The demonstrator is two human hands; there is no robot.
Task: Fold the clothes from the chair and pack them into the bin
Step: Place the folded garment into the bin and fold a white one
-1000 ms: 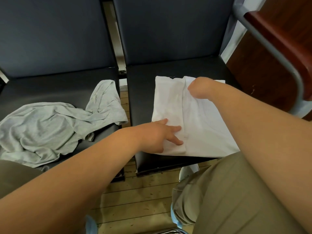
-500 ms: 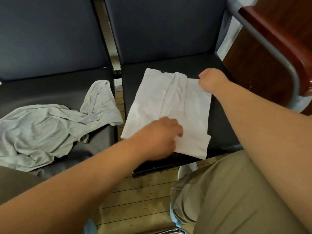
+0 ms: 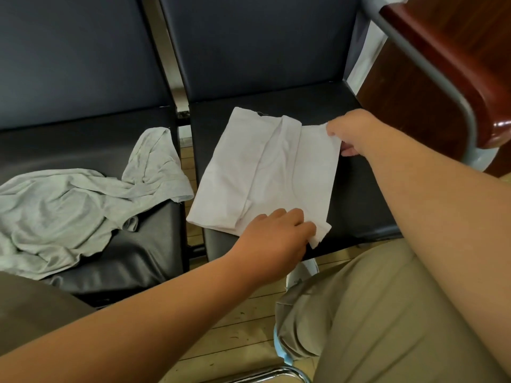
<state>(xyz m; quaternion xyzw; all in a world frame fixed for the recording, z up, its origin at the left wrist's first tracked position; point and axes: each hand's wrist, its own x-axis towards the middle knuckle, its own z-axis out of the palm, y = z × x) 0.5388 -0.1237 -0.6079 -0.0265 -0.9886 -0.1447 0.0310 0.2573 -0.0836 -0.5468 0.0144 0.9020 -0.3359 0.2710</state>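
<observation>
I see left hand (image 3: pixel 273 236) and right hand (image 3: pixel 351 134) pinching white shirt (image 3: pixel 276 167) on black seat (image 3: pixel 359 189); grey shirt (image 3: pixel 69 205) at nine o'clock, plank floor (image 3: pixel 243 327) at six

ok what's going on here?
A person is folding a white shirt on the right seat. The right hand pinches its far right corner and the left hand grips its near right corner, so both hold the same side edge. The shirt is partly folded, lying flat. A grey garment lies crumpled on the left seat, not yet folded.
</observation>
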